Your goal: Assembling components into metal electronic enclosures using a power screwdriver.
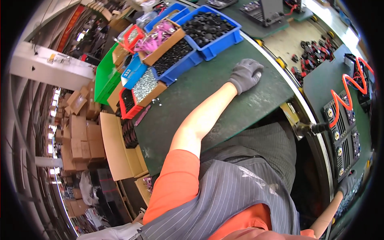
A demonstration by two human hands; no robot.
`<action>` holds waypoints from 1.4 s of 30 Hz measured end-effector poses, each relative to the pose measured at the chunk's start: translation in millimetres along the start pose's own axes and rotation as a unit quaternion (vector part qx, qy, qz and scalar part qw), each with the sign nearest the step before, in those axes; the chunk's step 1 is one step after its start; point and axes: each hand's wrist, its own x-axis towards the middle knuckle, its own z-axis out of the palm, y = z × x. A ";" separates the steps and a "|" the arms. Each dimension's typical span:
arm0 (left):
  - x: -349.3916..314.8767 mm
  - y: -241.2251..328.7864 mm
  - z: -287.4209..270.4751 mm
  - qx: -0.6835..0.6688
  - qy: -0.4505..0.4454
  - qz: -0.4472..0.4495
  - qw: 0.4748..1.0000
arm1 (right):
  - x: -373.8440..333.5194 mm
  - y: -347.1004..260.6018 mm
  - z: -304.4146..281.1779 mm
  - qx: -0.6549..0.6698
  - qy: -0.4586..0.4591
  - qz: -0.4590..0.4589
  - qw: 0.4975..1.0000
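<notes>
One gray-gloved left hand (246, 76) is resting in the head view on a dark green flat surface (272, 88), its fingers curling loosely inward; whether they are pinching anything small underneath, I cannot tell. At the far right, the gray-gloved right hand (347, 183) is sitting at the lower end of the black slotted panels with round pale-and-yellow markings (347, 151), which are lying in a row on a second green surface (366, 138). That hand is showing too small and too near the rim for its grip to be read, and whether it is touching the nearest panel is unclear. The step in hand is seemingly handling those panels, and doing it well probably means taking hold by the plain edge, away from the small parts that are lining the outer side. The orange coiled hose (347, 90) is looping over the upper end, so a low, steady pull would likely be avoiding a snag. On the left, the blue plastic bin of black round parts (222, 47) and the cardboard tray of silver hardware (153, 96) are standing near the left forearm, so that elbow should be staying clear of their walls.
</notes>
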 end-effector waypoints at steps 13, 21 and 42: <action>-42.6 -150.6 -253.5 0.355 0.135 -0.336 0.862 | 24.4 -240.0 -53.6 0.191 -0.012 -0.135 0.972; 10.5 -171.2 -266.5 0.391 -0.027 -0.514 0.763 | 14.4 -291.5 -81.4 0.230 -0.019 -0.163 0.959; 3.1 -278.1 -260.6 0.353 0.039 -0.458 0.815 | -19.4 -57.6 -59.1 0.043 -0.211 0.087 0.973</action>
